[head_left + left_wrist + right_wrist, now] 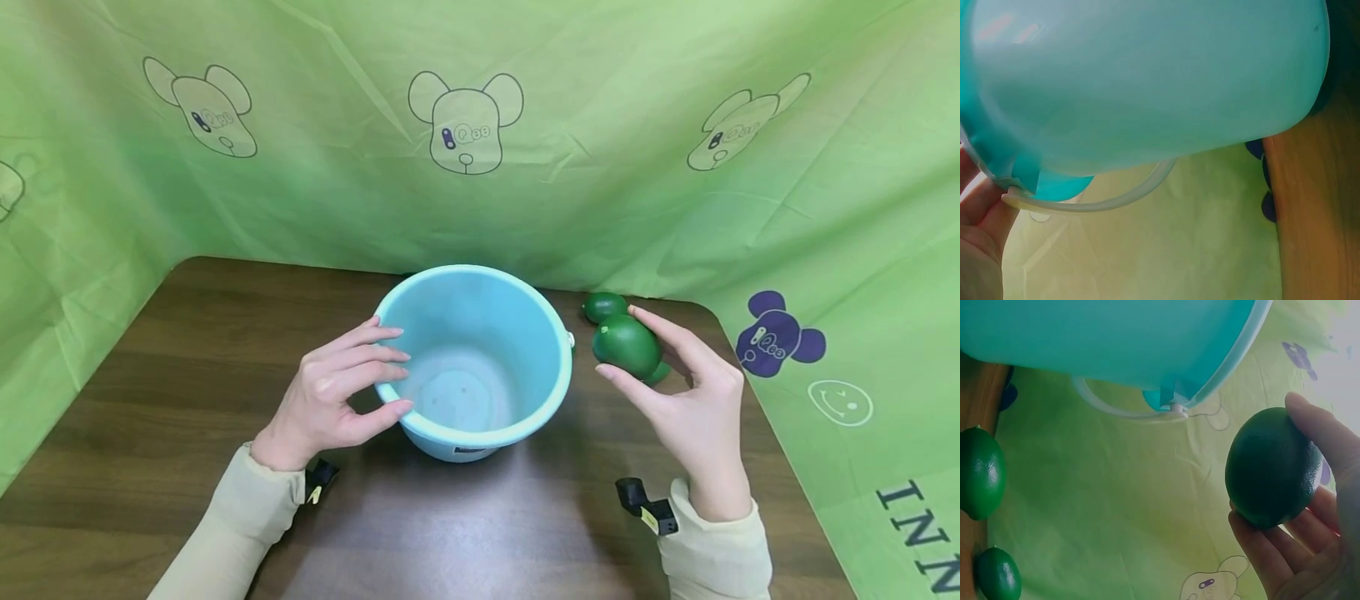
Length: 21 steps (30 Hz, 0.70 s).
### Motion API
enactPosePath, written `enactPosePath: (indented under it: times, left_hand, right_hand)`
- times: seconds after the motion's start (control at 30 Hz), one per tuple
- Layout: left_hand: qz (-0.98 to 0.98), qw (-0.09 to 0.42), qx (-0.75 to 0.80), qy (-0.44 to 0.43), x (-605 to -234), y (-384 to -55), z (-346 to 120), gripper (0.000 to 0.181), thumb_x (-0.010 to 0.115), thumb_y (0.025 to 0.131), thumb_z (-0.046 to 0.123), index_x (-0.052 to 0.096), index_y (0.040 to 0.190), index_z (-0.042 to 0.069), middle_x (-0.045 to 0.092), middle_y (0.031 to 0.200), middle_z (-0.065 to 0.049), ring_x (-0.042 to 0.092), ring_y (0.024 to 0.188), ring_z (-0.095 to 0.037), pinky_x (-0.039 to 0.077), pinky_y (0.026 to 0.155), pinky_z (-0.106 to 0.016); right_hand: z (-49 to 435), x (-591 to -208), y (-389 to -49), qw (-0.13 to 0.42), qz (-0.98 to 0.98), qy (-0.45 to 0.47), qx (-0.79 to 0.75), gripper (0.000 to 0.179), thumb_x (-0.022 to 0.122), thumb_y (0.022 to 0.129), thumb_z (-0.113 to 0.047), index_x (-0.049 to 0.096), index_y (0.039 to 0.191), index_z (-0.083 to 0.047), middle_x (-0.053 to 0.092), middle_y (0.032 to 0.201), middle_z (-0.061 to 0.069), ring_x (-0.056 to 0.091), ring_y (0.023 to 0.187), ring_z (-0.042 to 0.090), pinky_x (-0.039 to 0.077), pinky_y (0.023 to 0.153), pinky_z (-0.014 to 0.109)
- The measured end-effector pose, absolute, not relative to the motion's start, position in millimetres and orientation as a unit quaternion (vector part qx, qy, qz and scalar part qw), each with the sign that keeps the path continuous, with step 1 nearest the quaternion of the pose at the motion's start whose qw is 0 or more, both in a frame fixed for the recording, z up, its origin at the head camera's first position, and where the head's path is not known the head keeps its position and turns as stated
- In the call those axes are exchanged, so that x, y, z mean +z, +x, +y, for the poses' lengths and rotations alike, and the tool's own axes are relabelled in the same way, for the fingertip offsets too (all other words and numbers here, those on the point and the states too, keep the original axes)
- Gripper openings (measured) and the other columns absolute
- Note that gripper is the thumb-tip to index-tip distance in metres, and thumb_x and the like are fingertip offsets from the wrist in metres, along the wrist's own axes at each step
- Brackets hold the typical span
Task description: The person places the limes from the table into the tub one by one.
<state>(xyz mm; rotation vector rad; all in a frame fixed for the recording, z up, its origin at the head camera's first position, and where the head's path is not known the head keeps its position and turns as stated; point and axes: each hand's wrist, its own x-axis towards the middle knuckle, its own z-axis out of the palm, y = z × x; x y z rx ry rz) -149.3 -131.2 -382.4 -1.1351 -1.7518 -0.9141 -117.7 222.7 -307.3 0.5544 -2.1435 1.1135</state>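
A light-blue plastic bucket (468, 437) stands upright on the table, and its inside shows only the bare bottom. My left hand (330, 392) rests on the bucket's left rim, its fingers laid fairly straight across the edge and the thumb at the near side. To the right of the bucket, my right hand (693, 392) pinches a glossy green lime (628, 346) between thumb and fingers, raised above the table. Behind it lies another lime (604, 307); a further lime (659, 372) is mostly hidden under the held one. Both show in the right wrist view.
The dark wooden table (187, 358) has a green printed cloth (330, 192) hanging around its back and sides. A pale bail handle (1110, 409) hangs at the far side of the bucket. Black cameras sit at both cuffs.
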Motion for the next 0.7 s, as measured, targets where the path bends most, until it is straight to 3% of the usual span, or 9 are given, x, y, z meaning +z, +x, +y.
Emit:
enactPosePath:
  times: [0.7]
  left_hand:
    - [-0.692, 0.418, -0.366, -0.461, -380.2, -145.6, -125.6, 0.029, 0.070, 0.093, 0.031, 0.073, 0.079, 0.006, 0.073, 0.084, -0.005, 0.072, 0.092, -0.034, 0.053, 0.097, -0.057]
  right_hand:
    - [224.4, -304.3, -118.9, 0.335, -0.800, 0.222, 0.445, 0.065, 0.089, 0.060, 0.016, 0.071, 0.122, 0.005, 0.071, 0.115, 0.022, 0.069, 0.102, 0.013, 0.055, 0.090, 0.021]
